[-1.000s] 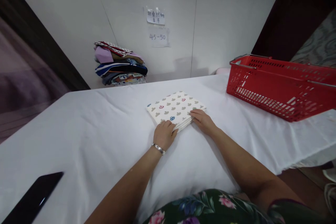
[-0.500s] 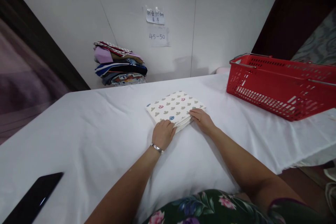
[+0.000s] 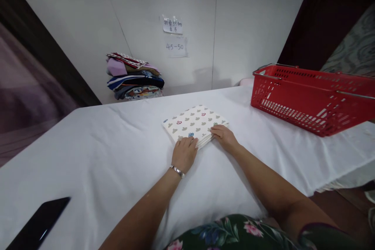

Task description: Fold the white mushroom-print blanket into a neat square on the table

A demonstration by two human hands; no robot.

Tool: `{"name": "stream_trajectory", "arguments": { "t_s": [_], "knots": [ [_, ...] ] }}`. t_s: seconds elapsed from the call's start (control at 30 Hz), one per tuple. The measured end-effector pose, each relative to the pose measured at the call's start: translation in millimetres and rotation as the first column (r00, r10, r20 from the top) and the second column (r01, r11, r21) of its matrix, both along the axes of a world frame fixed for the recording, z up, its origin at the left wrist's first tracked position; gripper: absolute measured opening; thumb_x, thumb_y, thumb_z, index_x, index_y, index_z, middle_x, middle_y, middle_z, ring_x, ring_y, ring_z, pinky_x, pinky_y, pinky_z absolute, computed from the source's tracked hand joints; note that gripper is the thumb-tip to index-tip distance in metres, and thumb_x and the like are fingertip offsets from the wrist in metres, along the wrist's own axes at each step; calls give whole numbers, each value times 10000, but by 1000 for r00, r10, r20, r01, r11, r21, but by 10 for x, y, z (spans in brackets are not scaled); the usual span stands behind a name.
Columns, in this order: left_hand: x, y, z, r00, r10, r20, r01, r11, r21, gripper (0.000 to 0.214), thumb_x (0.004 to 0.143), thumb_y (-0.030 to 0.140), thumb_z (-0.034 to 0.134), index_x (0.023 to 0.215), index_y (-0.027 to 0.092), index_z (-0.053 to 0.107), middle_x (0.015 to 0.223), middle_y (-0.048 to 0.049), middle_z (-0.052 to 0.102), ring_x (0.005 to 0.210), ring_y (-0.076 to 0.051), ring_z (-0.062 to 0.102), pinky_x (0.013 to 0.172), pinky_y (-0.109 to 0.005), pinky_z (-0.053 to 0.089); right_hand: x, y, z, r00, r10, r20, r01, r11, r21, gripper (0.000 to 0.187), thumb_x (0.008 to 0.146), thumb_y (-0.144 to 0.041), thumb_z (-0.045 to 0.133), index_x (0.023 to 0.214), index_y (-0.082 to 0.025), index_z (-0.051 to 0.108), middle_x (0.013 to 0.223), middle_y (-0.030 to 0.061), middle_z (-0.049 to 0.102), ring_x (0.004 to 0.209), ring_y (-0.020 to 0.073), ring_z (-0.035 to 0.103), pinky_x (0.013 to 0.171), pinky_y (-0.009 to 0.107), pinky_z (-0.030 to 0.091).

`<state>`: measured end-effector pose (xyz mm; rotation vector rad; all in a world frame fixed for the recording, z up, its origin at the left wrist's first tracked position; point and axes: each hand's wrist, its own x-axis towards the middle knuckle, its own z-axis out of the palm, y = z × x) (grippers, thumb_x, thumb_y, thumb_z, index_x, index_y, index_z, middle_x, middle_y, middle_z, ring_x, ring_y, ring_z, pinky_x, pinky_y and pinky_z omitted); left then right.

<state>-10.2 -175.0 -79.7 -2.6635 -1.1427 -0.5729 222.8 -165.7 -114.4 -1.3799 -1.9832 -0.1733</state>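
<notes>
A folded cream cloth [image 3: 195, 121] printed with small grey, red, blue and green motifs lies on the white-covered table [image 3: 125, 164], its layers showing along the near edge. My left hand [image 3: 185, 153], with a silver bracelet at the wrist, grips the near corner, fingers bent over the top. At the right corner, my right hand [image 3: 224, 137] holds the same edge with its fingertips on the upper layer. Both thumbs are partly hidden.
A red plastic basket [image 3: 293, 103] with metal handles stands at the right. Against the wall is a stack of folded fabrics [image 3: 134, 78]. A black phone [image 3: 38, 224] lies at the near left. Two paper signs [image 3: 176, 47] hang on the wall.
The whole view has shifted slightly, so everything sits a little lower. Both hands stay on the cloth's near edge, and the cloth looks the same.
</notes>
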Motion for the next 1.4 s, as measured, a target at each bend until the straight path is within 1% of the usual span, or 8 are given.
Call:
{"name": "stream_trajectory", "arguments": {
  "t_s": [0.13,0.23,0.47,0.63,0.83,1.1,1.3,1.4],
  "knots": [
    [15,29,-34,999,-38,-1,38,999,-25,215,858,221,486,1043,221,595,990,-47,622,913,-218,512,777,-375,396,33,11,-3,1000,17,-6,-17,1000,-15,274,827,-170,517,1038,-268,663,1077,37,654,1042,197,561,914,389,447],
    [6,57,-51,999,-46,29,47,998,-34,204,864,212,473,1014,227,609,956,-44,628,898,-210,518,783,-376,395,169,28,-16,1000,17,-6,-17,999,-36,317,810,-188,543,1106,-258,629,1156,47,615,1105,213,522,957,419,413],
    [-15,49,-47,996,-59,62,62,996,-60,216,859,205,467,1021,234,607,966,-55,621,913,-217,519,784,-385,394,532,78,-100,966,-210,-149,190,972,-137,325,799,-205,523,1105,-221,632,1196,86,584,1144,244,493,976,453,391],
    [-19,42,-55,996,-61,65,67,994,-88,254,817,286,557,1065,240,583,1007,-59,602,947,-236,505,806,-398,387,523,111,-154,948,-245,-205,211,962,-173,339,787,-210,506,1099,-228,635,1211,62,576,1114,230,521,962,424,411],
    [7,38,-35,999,-40,30,43,995,-93,235,826,195,512,1042,234,598,991,-55,609,927,-230,505,797,-389,387,508,163,-113,934,-293,-203,265,952,-156,303,789,-176,470,1012,-220,671,1110,47,635,1049,214,554,938,398,425],
    [11,31,-15,998,-42,42,46,993,-104,222,828,193,511,1021,233,613,977,-54,619,924,-230,515,799,-397,389,513,167,-141,914,-338,-223,302,936,-183,269,781,-190,502,962,-260,689,1084,14,656,1023,215,578,918,409,435],
    [6,28,-22,997,-53,61,59,992,-110,212,833,199,504,1014,240,607,970,-53,615,928,-224,513,803,-395,386,583,155,-218,907,-306,-289,261,947,-187,355,763,-138,453,1028,-236,669,1140,19,632,1049,197,579,955,398,423],
    [3,33,-29,996,-56,62,63,992,-110,209,833,196,501,1010,241,602,967,-48,612,922,-222,511,802,-393,384,578,149,-202,900,-301,-316,260,951,-167,389,768,-147,455,1114,-195,627,1223,58,578,1154,215,505,1012,418,364]
  ]
}}
